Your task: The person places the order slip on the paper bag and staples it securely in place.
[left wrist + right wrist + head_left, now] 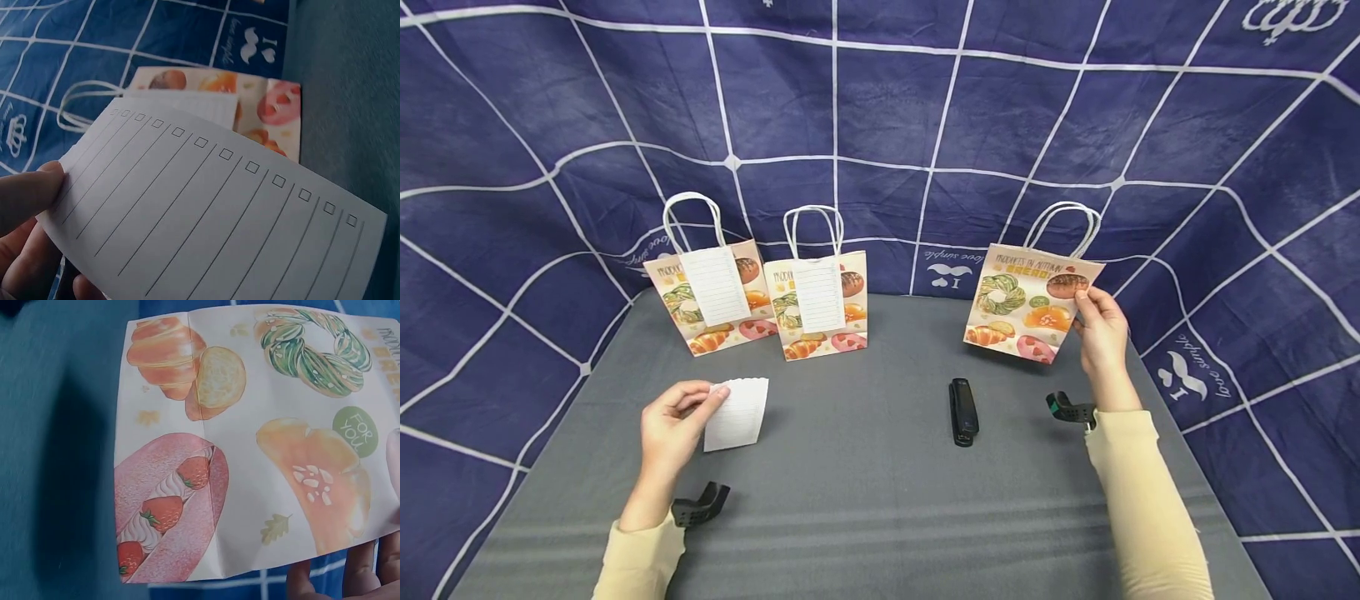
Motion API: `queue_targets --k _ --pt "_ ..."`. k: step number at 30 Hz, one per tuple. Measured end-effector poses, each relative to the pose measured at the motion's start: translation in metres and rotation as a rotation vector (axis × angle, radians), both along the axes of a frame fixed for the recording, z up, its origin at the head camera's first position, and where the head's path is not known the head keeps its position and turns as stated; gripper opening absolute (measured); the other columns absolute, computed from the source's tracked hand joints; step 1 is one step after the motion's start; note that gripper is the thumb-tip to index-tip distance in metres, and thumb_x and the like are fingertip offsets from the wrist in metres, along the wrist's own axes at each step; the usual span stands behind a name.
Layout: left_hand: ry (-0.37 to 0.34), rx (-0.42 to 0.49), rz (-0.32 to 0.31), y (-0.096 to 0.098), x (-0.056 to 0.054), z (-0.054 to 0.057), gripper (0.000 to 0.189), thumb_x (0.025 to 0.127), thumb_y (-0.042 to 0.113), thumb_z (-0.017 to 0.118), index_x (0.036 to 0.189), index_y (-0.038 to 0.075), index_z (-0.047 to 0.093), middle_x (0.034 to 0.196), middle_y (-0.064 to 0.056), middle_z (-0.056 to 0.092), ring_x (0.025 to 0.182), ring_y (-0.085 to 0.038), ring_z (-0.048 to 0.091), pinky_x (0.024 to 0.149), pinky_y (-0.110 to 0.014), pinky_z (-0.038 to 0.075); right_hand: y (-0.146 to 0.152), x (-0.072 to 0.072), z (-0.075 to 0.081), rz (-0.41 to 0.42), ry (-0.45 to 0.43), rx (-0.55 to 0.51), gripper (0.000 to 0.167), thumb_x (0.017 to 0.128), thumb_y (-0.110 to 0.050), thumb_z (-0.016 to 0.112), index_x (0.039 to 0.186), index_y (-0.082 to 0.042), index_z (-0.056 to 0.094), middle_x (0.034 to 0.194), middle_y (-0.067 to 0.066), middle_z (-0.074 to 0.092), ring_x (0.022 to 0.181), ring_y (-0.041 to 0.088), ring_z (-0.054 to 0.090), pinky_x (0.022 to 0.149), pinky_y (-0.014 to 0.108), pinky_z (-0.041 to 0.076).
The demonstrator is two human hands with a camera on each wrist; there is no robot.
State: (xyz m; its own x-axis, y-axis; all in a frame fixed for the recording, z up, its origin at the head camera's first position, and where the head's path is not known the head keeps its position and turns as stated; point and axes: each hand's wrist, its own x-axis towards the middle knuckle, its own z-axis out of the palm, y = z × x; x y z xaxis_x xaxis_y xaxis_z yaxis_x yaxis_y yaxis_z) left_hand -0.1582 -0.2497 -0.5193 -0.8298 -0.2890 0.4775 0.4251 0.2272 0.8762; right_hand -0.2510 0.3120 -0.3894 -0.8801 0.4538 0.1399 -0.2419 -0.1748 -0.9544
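"So, the left hand (676, 421)?"
"Pinching a lined sheet (737, 417) at the head view's eight o'clock."
"And the right hand (1103, 329)?"
"Outstretched, thumb in front, fingers behind, gripping a paper bag (1011, 308) at three o'clock."

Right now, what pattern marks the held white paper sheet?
The sheet has dark lines and squares, clearest in left wrist view.
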Motion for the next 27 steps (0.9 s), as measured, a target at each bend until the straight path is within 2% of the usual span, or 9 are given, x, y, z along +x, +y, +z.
queue_targets --k 1,4,6,8,11,13,17,22,27 --pt "-0.006 -0.023 0.027 0.003 -0.001 0.002 0.015 0.074 0.007 0.080 0.086 0.008 0.071 0.080 0.005 0.069 0.071 -0.002 0.065 0.060 -0.010 0.047 -0.004 0.001 0.002 0.006 0.006 0.006 0.011 0.092 -0.008 0.060 0.089 -0.015 0.067 0.082 -0.003 0.060 0.081 0.010 0.053 0.065 0.023 0.040" --pt "-0.056 0.018 0.026 0.031 0.014 0.050 0.013 0.074 -0.005 0.076 0.083 -0.002 0.068 0.076 0.000 0.069 0.069 -0.002 0.064 0.058 -0.010 0.045 -0.013 0.004 0.005 0.032 0.020 0.017 0.011 0.092 -0.008 0.060 0.089 -0.014 0.068 0.085 -0.002 0.061 0.082 0.011 0.053 0.066 0.022 0.041" --pt "-0.039 0.039 -0.015 0.033 0.011 0.045 0.014 0.074 -0.006 0.075 0.086 -0.004 0.068 0.077 -0.004 0.069 0.070 -0.005 0.065 0.058 -0.012 0.045 -0.020 0.007 0.008 0.046 0.018 0.027 0.009 0.092 -0.009 0.061 0.091 -0.014 0.068 0.085 -0.002 0.061 0.082 0.011 0.054 0.066 0.022 0.041" --pt "-0.079 0.017 0.008 0.042 0.014 0.055 0.014 0.074 -0.009 0.074 0.085 -0.008 0.066 0.074 -0.001 0.069 0.069 -0.005 0.064 0.057 -0.013 0.045 -0.026 0.010 0.009 0.055 0.011 0.040 0.009 0.092 -0.009 0.060 0.091 -0.014 0.067 0.085 -0.002 0.061 0.083 0.011 0.054 0.068 0.023 0.042" --pt "-0.043 0.067 -0.054 0.049 0.016 0.061 0.012 0.075 -0.012 0.072 0.085 -0.010 0.065 0.075 0.006 0.069 0.070 -0.003 0.065 0.059 -0.013 0.046 -0.036 0.014 0.011 0.067 0.011 0.045 0.010 0.092 -0.009 0.060 0.090 -0.015 0.067 0.083 -0.003 0.060 0.083 0.011 0.054 0.068 0.023 0.042" --pt "-0.077 0.095 -0.046 0.067 0.029 0.094 0.011 0.075 -0.016 0.069 0.082 -0.015 0.061 0.071 0.009 0.068 0.068 -0.001 0.064 0.059 -0.012 0.046 -0.041 0.016 0.011 0.084 0.014 0.047 0.010 0.092 -0.010 0.060 0.090 -0.016 0.067 0.084 -0.003 0.060 0.083 0.011 0.055 0.068 0.023 0.043" --pt "-0.042 0.149 -0.092 0.072 0.030 0.095 0.011 0.076 -0.011 0.071 0.083 -0.013 0.062 0.072 0.001 0.070 0.069 -0.004 0.065 0.060 -0.014 0.047 -0.053 0.021 0.010 0.124 0.032 0.050 0.009 0.093 -0.012 0.060 0.091 -0.017 0.067 0.084 -0.003 0.061 0.082 0.011 0.056 0.068 0.024 0.044" --pt "-0.010 0.182 -0.141 0.082 0.032 0.102 0.013 0.077 -0.009 0.072 0.082 -0.013 0.061 0.072 0.000 0.069 0.070 -0.005 0.065 0.062 -0.015 0.048 -0.066 0.030 0.008 0.152 0.033 0.045 0.010 0.093 -0.012 0.059 0.092 -0.018 0.067 0.087 -0.004 0.062 0.085 0.011 0.056 0.072 0.026 0.044" --pt "0.042 0.269 -0.212 0.094 0.032 0.107 0.011 0.077 -0.008 0.072 0.081 -0.011 0.062 0.076 -0.001 0.068 0.069 -0.008 0.063 0.063 -0.017 0.049 -0.081 0.038 0.006 0.188 0.041 0.032 0.011 0.094 -0.012 0.058 0.094 -0.018 0.067 0.093 -0.003 0.063 0.091 0.014 0.055 0.079 0.033 0.041"
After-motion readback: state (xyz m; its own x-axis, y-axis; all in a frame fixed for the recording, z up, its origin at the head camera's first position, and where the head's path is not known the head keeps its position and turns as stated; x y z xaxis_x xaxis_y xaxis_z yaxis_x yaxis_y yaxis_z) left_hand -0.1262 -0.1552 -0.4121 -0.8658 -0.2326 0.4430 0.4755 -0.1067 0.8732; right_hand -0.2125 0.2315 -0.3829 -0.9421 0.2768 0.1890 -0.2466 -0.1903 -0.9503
